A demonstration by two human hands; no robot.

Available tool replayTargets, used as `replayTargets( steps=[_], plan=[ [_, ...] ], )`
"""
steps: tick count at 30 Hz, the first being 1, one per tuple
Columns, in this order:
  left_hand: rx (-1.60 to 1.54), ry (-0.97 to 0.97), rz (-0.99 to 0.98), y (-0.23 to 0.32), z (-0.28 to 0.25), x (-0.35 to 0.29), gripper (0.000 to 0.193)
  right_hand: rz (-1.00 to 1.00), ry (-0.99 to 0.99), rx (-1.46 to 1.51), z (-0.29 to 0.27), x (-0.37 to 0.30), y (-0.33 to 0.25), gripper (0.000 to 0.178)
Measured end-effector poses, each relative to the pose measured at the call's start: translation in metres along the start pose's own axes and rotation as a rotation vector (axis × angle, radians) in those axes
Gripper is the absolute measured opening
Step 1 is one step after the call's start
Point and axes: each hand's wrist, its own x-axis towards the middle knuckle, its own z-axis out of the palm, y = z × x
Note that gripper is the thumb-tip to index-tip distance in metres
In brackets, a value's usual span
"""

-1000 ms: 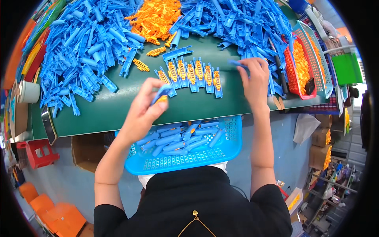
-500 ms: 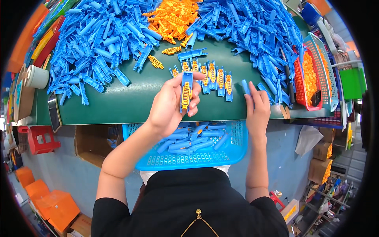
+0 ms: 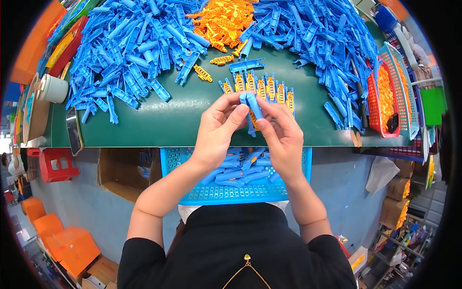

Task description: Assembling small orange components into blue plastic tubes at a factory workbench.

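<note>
In front of my chest, over the table's near part, my two hands meet. My left hand is closed on a blue plastic shell half with an orange ribbed insert inside it. My right hand is closed on a second blue shell half, held tilted against the first. Whether the halves are fully joined is hidden by my fingers. Just beyond my hands, several blue shell halves with orange inserts stand in a row. An empty blue shell half lies crosswise behind them.
Heaps of blue shells flank a pile of orange inserts on the green table. Below its edge, a blue basket holds blue pieces. A red basket stands right, a phone left.
My right hand has come left from the table's right side with its blue shell half, to meet the piece in my left hand. The left-hand piece has turned, and the view has shifted slightly.
</note>
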Motion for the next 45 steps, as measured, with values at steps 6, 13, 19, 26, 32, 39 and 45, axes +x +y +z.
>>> replayTargets(
  steps=[6, 13, 19, 26, 32, 39, 45],
  plan=[
    [0.029, -0.001, -0.020, 0.004, -0.005, -0.001, 0.030, 0.032, -0.049, -0.037, -0.005, 0.005, -0.006, 0.031],
    [-0.018, 0.000, -0.122, 0.006, -0.008, 0.001, 0.028, 0.018, -0.067, -0.065, -0.003, 0.006, -0.001, 0.033],
    [-0.049, -0.023, -0.107, 0.004, -0.016, 0.000, 0.027, 0.035, -0.181, -0.147, -0.001, 0.004, -0.008, 0.039],
    [-0.133, -0.102, 0.014, -0.003, -0.023, 0.003, 0.032, 0.046, 0.007, 0.040, 0.010, -0.008, -0.006, 0.045],
    [-0.163, -0.080, -0.033, 0.003, -0.022, 0.002, 0.030, -0.229, 0.004, -0.354, -0.003, 0.004, -0.013, 0.042],
    [-0.056, -0.007, 0.032, 0.006, -0.020, -0.001, 0.033, -0.054, -0.203, -0.158, -0.021, 0.018, -0.023, 0.032],
    [0.151, -0.010, 0.024, 0.012, -0.020, -0.003, 0.035, -0.022, -0.246, -0.185, -0.028, 0.029, -0.023, 0.026]
  ],
)
